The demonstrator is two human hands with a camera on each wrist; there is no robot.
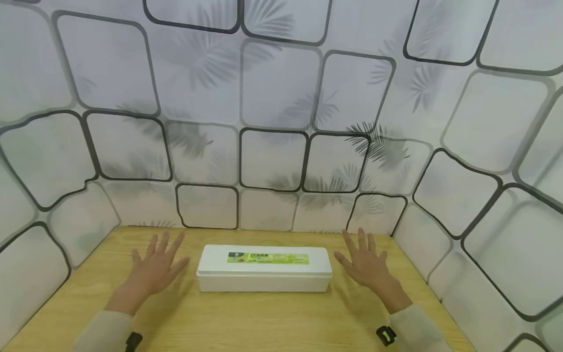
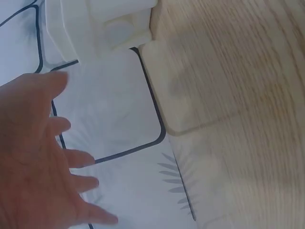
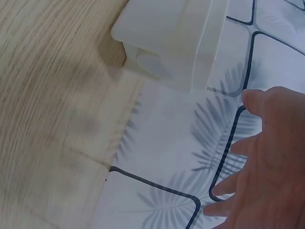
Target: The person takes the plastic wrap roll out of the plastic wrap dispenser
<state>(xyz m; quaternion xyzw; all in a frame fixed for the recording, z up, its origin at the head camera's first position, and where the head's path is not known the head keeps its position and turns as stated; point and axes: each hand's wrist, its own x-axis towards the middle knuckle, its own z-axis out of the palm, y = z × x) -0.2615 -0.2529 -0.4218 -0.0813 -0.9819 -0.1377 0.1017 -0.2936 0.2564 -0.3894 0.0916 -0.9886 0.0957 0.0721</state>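
A long white lidded plastic box [image 1: 264,281] with a green label [image 1: 268,258] on its lid lies crosswise in the middle of the wooden table. To its left, my left hand [image 1: 154,269] is spread with straight fingers, apart from the box. My right hand [image 1: 366,264] is likewise spread on the other side, its thumb toward the box end. In the left wrist view, one end of the box [image 2: 102,28] shows above the left hand [image 2: 33,157]. The right wrist view shows the opposite box end [image 3: 167,43] and the right hand [image 3: 271,162]. Both hands hold nothing.
The pale wooden table [image 1: 233,322] meets a patterned wall [image 1: 272,161] right behind the box. More patterned wall stands close on the left [image 1: 39,234] and the right [image 1: 497,249]. A black strap piece [image 1: 386,336] sits by the right sleeve.
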